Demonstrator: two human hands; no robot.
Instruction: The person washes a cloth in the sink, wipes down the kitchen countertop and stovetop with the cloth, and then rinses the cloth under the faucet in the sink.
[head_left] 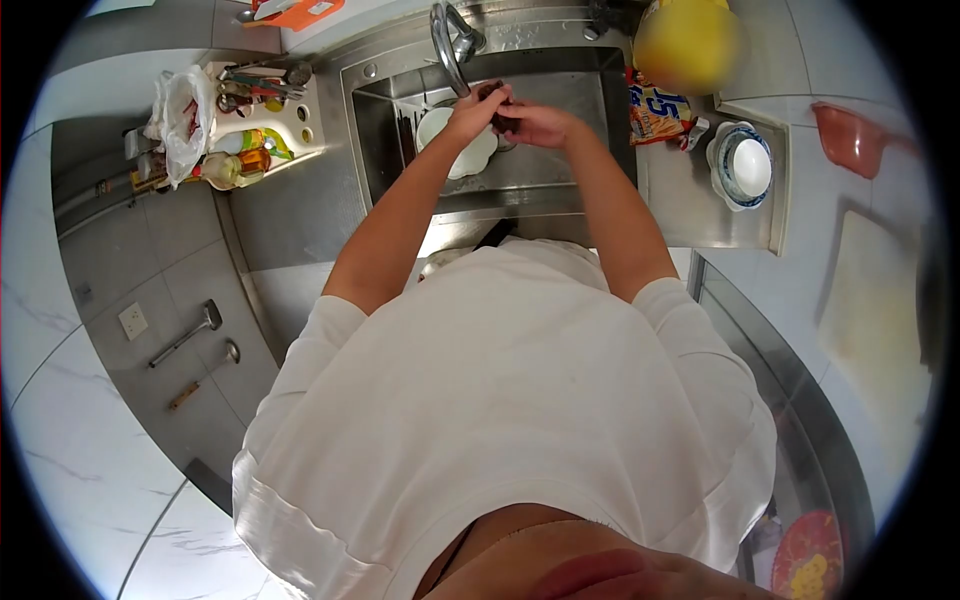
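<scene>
Over the steel sink, my two hands meet just below the curved faucet. My left hand is closed around a small dark brown object, whose kind I cannot make out. My right hand grips the same object from the other side, fingers bent and partly hidden. Beneath my left forearm, a white bowl with a wavy rim rests in the basin. Dark thin sticks lean by the basin's left wall, beside the bowl.
Left of the sink stands a rack with utensils and bottles, a plastic bag hanging there. Rightward are an orange-blue packet, a blurred yellow container and stacked bowls. A red dustpan-like scoop hangs further right.
</scene>
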